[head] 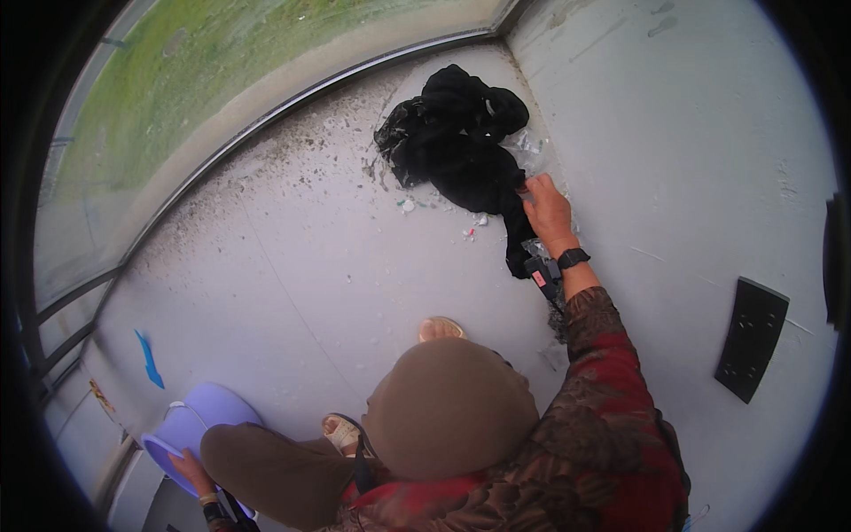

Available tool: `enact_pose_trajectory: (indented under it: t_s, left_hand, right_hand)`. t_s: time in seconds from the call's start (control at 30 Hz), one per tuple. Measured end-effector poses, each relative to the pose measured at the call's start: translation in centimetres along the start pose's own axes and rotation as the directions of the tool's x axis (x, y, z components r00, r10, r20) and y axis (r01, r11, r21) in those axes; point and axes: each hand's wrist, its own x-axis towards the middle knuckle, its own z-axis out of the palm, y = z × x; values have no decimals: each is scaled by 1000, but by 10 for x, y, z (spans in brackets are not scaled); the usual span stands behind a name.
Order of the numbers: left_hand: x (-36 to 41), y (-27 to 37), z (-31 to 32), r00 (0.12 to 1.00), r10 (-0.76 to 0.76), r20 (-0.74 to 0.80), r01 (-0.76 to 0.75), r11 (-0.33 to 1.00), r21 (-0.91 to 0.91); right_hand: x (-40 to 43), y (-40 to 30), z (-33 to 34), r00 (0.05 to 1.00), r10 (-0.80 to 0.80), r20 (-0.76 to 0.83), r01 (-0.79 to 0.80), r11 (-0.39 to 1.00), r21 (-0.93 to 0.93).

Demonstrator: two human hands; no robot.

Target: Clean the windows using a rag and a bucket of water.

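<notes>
My right hand (549,211) reaches to the right end of a heap of black cloth (465,156) on the floor, its fingertips closed at the cloth's edge. A small reddish bit shows at the fingertips, too small to name. Bits of clear plastic (528,147) lie beside the heap. At lower left my left hand (193,471) grips the rim of a purple plastic bucket (211,407), which is tipped on its side with a wire handle. Some of its fingers are hidden by the bucket and my knee.
Small litter (408,206) and dirt (299,159) are scattered along the glass pane (179,93). A blue arrow-shaped piece (149,359) is near the bucket. On the right a wall (665,166) rises with a black panel (751,339). My sandalled feet (342,431) are below me.
</notes>
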Motion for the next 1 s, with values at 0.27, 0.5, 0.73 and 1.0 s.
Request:
enact_pose_trajectory:
  t_s: [0.27,0.5,0.73,1.0]
  left_hand:
    - [-5,11,15,997,-33,67,34,999,-20]
    - [-4,5,2,999,-24,-27,24,1000,-4]
    - [6,-9,2,996,-77,46,77,997,13]
    - [-7,7,4,998,-12,67,12,1000,-3]
  right_hand:
    - [-30,18,-30,990,141,17,-141,990,13]
    - [-82,-5,-91,963,214,-163,-179,961,209]
    - [-99,5,-114,637,661,396,-532,5,847]
    - [-97,-4,-108,582,580,571,-528,-264,807]
